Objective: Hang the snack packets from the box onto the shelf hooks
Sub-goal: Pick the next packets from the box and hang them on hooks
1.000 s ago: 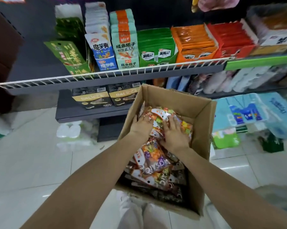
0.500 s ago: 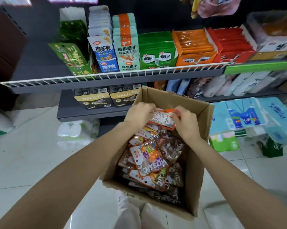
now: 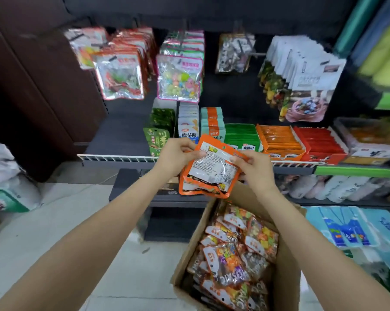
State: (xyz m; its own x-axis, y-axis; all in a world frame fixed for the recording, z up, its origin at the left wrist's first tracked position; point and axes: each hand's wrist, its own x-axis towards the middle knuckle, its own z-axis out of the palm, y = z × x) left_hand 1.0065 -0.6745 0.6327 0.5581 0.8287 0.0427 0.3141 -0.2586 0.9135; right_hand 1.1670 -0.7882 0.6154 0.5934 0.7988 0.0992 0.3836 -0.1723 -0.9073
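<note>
Both hands have risen out of the box since half a second ago, lifting a small stack of orange packets (image 3: 208,169) up in front of the shelf, and the view has tilted upward so the hanging rows now show; from left to right, the left hand (image 3: 177,157) pinches the stack's upper left edge with curled fingers and thumb; the stack, back label facing the viewer, sits between the hands, well above the box and level with the white wire shelf rail (image 3: 117,158); the right hand (image 3: 254,168) grips the stack's right edge, thumb on the label. Higher up, hooks (image 3: 249,47) on the dark back panel already carry packets: red-edged bags (image 3: 120,75) at left, pink-edged sweets (image 3: 178,78) in the middle, white pouches (image 3: 301,66) at right; which hook these orange packets belong on cannot be told. Below right, the cardboard box (image 3: 286,272) on the floor looks nearly full of colourful packets (image 3: 234,254); by that measure the job seems barely started, with this stack not yet hung and most of the box left to do.
</note>
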